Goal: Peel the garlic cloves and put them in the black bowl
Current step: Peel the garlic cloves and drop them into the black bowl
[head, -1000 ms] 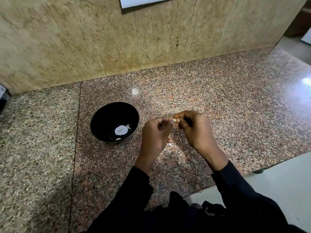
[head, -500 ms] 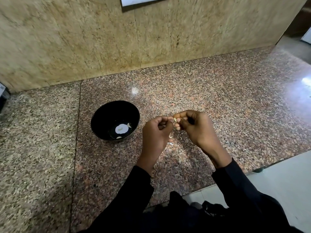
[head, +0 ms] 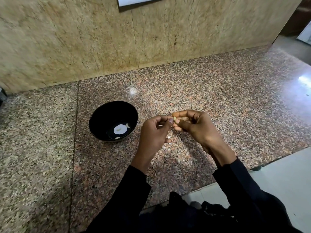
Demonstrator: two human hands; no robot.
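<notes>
One black bowl point(head: 113, 121) stands on the granite counter point(head: 218, 101), toward its left half. Inside the bowl one pale garlic clove point(head: 119, 129) shows, though bright reflections beside it make a surer count impossible. Two hands work above the counter's middle: the left hand point(head: 154, 132) and the right hand point(head: 196, 126), with one small clove point(head: 175, 118) pinched between them. A few pale peel scraps point(head: 168, 137) lie under the hands; their number is unclear.

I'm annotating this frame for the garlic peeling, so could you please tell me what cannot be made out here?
- Garlic clove, head view: mostly covered by fingertips of the left hand and right hand; how much skin remains is unclear.
- Pale bits in the black bowl: too small to tell cloves from reflections.
- Flecks on the counter under the hands: partly hidden.
- White sheet on the wall: cut off by the top edge.
</notes>
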